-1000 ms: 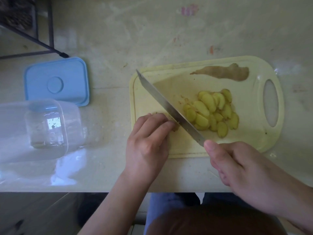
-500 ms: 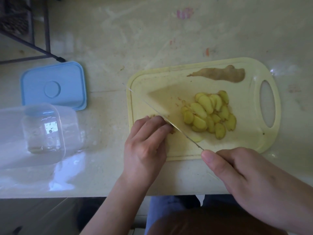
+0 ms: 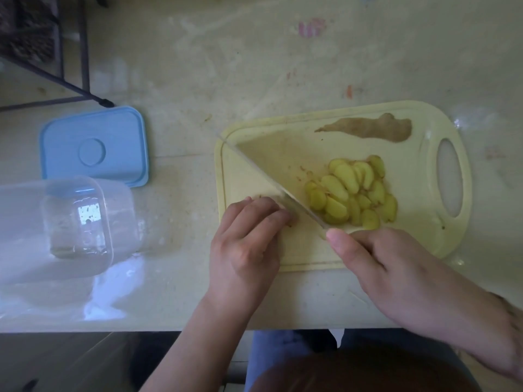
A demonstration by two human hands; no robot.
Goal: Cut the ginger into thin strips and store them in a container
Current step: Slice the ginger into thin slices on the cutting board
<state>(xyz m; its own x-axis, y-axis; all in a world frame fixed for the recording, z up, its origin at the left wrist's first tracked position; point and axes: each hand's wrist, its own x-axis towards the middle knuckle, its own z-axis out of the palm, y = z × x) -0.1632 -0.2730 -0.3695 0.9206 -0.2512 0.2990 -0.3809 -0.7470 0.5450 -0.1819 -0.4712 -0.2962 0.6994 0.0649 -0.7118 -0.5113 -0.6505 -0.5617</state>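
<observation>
1. Right hand [image 3: 396, 275]: nearest the camera, fingers curled round the handle of the knife [image 3: 271, 188], forefinger laid along the spine. The handle itself is hidden under the hand.
2. Left hand [image 3: 249, 239]: fingers bent, tips pressed on a small ginger piece [image 3: 293, 220] at the near left of the cutting board [image 3: 418, 244]; most of that piece is hidden beneath the fingers.
3. Knife: thin edge seen from above, running diagonally from the right hand to the far left corner of the board, just beside the left fingertips.
4. Ginger slices [image 3: 352, 193]: pale yellow ovals, heaped and overlapping right of the blade. Judged light, firm, moist and liable to slide; best stacked flat and pinned from above with tucked fingertips.
5. Ginger peel [image 3: 370, 129]: brown, flat, at the far edge of the board.
6. Container [image 3: 56, 219]: clear, lying on its side on the counter [image 3: 198, 80], well left of the board; no ginger visible inside.
7. Lid [image 3: 93, 145]: blue, flat, just beyond the container.
</observation>
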